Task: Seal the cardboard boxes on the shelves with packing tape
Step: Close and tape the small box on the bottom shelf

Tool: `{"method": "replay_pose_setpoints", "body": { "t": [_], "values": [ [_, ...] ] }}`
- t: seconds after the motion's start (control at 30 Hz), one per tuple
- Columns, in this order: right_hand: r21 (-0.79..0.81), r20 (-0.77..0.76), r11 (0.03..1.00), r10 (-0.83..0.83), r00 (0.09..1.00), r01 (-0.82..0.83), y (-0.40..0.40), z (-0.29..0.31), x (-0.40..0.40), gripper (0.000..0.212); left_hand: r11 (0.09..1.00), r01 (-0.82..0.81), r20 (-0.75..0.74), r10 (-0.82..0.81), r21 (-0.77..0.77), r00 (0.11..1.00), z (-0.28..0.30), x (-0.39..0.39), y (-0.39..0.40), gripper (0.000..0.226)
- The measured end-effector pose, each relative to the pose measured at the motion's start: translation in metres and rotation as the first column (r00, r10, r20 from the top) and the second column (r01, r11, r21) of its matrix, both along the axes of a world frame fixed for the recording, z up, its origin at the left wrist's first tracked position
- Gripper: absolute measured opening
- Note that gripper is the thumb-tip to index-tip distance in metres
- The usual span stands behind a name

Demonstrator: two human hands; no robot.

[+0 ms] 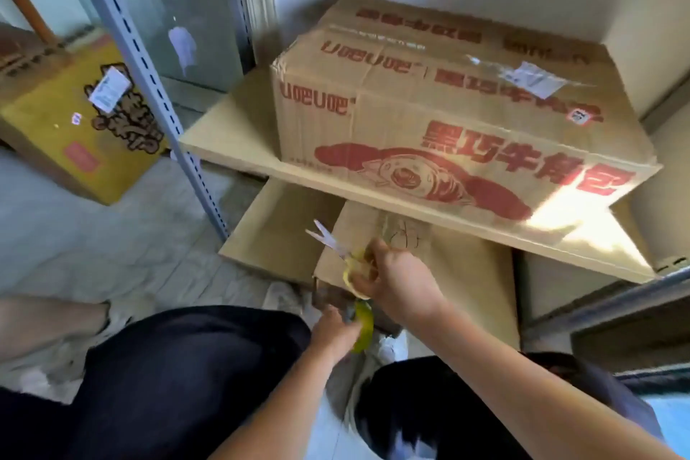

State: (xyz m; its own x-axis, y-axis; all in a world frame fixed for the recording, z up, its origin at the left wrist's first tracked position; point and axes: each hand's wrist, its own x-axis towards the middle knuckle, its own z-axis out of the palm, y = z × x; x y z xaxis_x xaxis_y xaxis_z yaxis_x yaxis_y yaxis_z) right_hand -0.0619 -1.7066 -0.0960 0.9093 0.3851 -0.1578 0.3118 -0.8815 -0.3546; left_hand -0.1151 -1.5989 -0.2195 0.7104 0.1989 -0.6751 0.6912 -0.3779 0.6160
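A large cardboard box (440, 131) with red print sits on the upper wooden shelf (231, 146), clear tape across its top. Below it, a plain cardboard box (459, 265) with a pen scribble stands on the lower shelf board (276, 235). My right hand (395, 280) grips yellow-handled scissors (336, 246) with the blades open and pointing up-left, just over that lower box's front corner. My left hand (332, 332) holds a green-yellow tape roll (364, 329) right under the box's front edge. The roll is blurred and partly hidden by my fingers.
A grey slotted shelf upright (149, 86) rises at the left. Beyond it a yellow printed carton (86, 131) stands on the floor. My dark trouser legs (179, 377) fill the bottom of the view. A metal shelf rail (612, 302) runs at the right.
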Motion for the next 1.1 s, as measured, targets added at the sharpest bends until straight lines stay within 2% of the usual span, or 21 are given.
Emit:
{"method": "replay_pose_setpoints", "body": {
  "t": [0.07,0.13,0.2,0.3,0.47,0.57,0.63,0.67,0.73,0.8,0.83,0.9,1.0,1.1],
  "values": [
    [0.007,-0.160,0.994,-0.107,0.981,0.110,-0.004,-0.072,0.025,0.040,0.995,-0.045,-0.012,0.044,-0.093,0.999,-0.016,0.001,-0.006,0.080],
    [0.080,-0.218,0.974,-0.191,0.957,0.213,-0.013,-0.121,0.045,0.045,0.992,-0.065,0.015,0.068,-0.112,0.998,-0.034,0.008,-0.010,0.066],
    [0.154,-0.172,0.961,-0.203,0.964,0.230,-0.019,-0.158,0.055,0.040,0.990,-0.059,0.068,0.068,-0.124,0.995,-0.053,0.016,-0.012,0.057],
    [0.145,-0.103,0.975,-0.157,0.982,0.171,-0.020,-0.183,0.063,0.037,0.985,-0.062,0.060,0.072,-0.163,0.996,-0.074,0.020,-0.013,0.044],
    [0.146,-0.149,0.980,-0.115,0.982,0.137,-0.019,-0.182,0.071,0.041,0.953,-0.102,0.029,0.115,-0.286,0.993,-0.098,0.010,-0.014,0.014],
    [0.124,-0.339,0.987,-0.057,0.939,0.104,-0.020,-0.148,0.080,0.039,0.888,-0.250,-0.015,0.264,-0.385,0.964,-0.116,0.005,-0.014,0.005],
    [0.003,-0.440,0.999,0.036,0.897,-0.038,-0.028,-0.108,0.075,0.045,0.864,-0.297,-0.007,0.322,-0.407,0.947,-0.109,0.001,-0.013,0.004],
    [-0.088,-0.472,0.991,0.049,0.880,-0.103,-0.035,-0.089,0.066,0.056,0.861,-0.314,-0.005,0.340,-0.400,0.940,-0.102,-0.002,-0.013,0.004],
    [-0.280,-0.573,0.947,-0.031,0.819,-0.159,-0.052,-0.059,0.037,0.080,0.849,-0.315,-0.030,0.334,-0.425,0.942,-0.106,-0.005,-0.015,0.011],
    [-0.442,-0.678,0.874,-0.178,0.713,-0.202,-0.065,-0.049,0.007,0.086,0.843,-0.324,-0.063,0.329,-0.429,0.942,-0.094,-0.006,-0.015,0.017],
    [-0.476,-0.708,0.855,-0.235,0.665,-0.205,-0.068,-0.052,-0.001,0.088,0.829,-0.334,-0.075,0.338,-0.449,0.938,-0.082,-0.005,-0.014,0.014],
    [-0.458,-0.747,0.883,-0.319,0.584,-0.104,-0.066,-0.066,-0.005,0.090,0.801,-0.348,-0.090,0.351,-0.487,0.932,-0.066,-0.004,-0.014,0.006],
    [-0.419,-0.778,0.906,-0.395,0.489,0.065,-0.051,-0.085,0.005,0.085,0.802,-0.356,-0.088,0.359,-0.480,0.929,-0.069,-0.004,-0.014,0.012],
    [-0.408,-0.783,0.906,-0.410,0.467,0.111,-0.037,-0.106,0.015,0.081,0.812,-0.359,-0.079,0.365,-0.460,0.928,-0.075,-0.006,-0.011,0.012]
  ]
}}
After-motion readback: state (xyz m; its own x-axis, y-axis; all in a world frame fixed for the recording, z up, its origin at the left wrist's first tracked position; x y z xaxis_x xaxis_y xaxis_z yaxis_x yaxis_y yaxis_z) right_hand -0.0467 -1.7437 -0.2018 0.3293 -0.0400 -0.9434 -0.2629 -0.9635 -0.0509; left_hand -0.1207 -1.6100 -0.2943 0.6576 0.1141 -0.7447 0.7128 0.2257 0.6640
